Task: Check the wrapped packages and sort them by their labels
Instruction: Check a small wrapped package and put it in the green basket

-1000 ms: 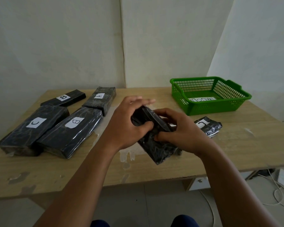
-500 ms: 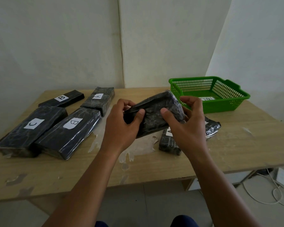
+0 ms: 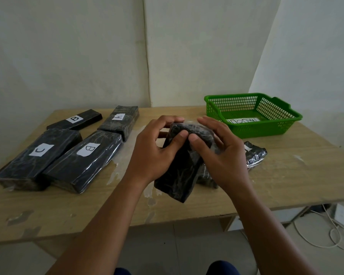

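Left hand and right hand both curled around the upper end of a black wrapped package, held tilted above the wooden table, labelled packages C, B at left, green basket at right rear.

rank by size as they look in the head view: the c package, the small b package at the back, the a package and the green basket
1. Green basket and C package: both look largest, too close to rank, and the C package lies nearer the camera.
2. A package.
3. Small B package: slimmest, though about as far back as the A package.
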### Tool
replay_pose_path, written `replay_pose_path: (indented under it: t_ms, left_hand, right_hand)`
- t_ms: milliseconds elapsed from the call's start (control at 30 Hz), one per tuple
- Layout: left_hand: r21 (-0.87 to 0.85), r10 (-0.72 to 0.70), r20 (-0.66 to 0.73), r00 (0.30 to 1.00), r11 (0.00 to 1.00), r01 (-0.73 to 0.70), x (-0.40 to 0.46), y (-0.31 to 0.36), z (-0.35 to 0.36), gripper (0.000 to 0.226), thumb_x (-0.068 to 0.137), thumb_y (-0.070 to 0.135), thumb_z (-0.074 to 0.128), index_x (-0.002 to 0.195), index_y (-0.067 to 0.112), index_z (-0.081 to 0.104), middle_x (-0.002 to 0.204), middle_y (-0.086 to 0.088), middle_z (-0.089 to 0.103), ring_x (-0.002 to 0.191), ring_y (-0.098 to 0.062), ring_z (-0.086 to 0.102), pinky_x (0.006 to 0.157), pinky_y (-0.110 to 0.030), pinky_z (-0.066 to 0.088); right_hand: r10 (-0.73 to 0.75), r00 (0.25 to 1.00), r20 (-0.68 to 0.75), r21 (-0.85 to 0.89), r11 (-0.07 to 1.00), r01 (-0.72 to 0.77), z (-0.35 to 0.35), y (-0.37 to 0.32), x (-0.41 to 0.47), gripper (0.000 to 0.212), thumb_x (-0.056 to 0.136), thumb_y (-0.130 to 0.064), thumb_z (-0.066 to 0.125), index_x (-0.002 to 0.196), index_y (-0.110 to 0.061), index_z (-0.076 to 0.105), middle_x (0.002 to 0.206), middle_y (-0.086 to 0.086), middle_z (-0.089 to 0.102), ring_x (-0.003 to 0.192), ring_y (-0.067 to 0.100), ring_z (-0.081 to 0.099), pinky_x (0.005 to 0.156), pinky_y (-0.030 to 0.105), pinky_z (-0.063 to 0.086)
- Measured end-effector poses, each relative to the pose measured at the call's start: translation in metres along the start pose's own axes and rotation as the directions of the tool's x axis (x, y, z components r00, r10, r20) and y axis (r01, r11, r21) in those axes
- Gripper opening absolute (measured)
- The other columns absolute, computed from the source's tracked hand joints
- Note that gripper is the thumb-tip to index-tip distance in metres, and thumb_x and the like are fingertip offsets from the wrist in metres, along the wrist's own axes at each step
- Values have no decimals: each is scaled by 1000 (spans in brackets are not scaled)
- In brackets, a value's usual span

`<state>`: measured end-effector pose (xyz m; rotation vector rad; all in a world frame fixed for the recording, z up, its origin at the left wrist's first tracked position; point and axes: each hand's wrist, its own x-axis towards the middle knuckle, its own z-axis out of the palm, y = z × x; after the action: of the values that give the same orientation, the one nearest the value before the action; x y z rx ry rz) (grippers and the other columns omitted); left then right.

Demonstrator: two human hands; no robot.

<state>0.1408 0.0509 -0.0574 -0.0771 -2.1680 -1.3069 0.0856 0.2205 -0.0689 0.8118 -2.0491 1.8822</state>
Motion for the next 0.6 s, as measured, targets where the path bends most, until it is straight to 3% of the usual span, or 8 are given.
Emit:
replay_pose_path:
  t_ms: [67,167,267,433,533,600]
  left_hand:
    - [8,12,-28,1000,1000,-12,0,1,0,24,97,33,73,120,35,68,123,11,68,109,4,65,87,-10,52]
    - [19,19,-42,999,1000,-19,0,1,1,23,96,31,75,118,33,69,123,11,68,108,6,64,85,-7,50]
    - [12,27,-47,999,1000,-26,-1,2,2,26,95,35,75,121,35,69,124,13,67,109,7,64,85,-9,52]
    - [-150,-105,34,994,983,109,3,6,-4,58,93,56,59,147,39,53,121,15,69,111,5,66,83,-14,56]
    - [-147,-199,22,980,969,200,6,4,-7,47,100,49,55,145,37,57,119,15,68,109,12,62,81,-3,48]
    - [-158,-274,90,958,945,285,6,1,-8,40,101,49,58,140,40,62,127,13,67,114,6,63,84,-8,48]
  right_hand:
    - [23,1000,-11,46,999,-22,1,-1,-2,37,87,-39,84,123,-36,72,134,-5,69,127,12,67,101,42,61]
    - [32,999,-21,66,997,-30,3,-3,-3,33,87,-28,81,118,-35,73,133,-8,70,124,3,67,97,24,60]
    - [21,999,-41,53,998,-19,3,-2,-1,32,91,-19,80,120,-29,74,133,-5,70,125,4,66,95,19,58]
    - [112,994,-8,212,971,-108,-4,-5,-1,26,94,-30,66,119,-26,71,113,-7,73,104,7,73,80,24,62]
    - [167,986,-14,285,946,-156,-5,-3,0,18,105,-26,58,118,-21,70,108,-4,72,95,8,70,78,27,60]
    - [181,983,-22,316,934,-165,-3,-1,1,18,107,-30,57,117,-22,70,108,-1,71,98,16,67,83,33,59]
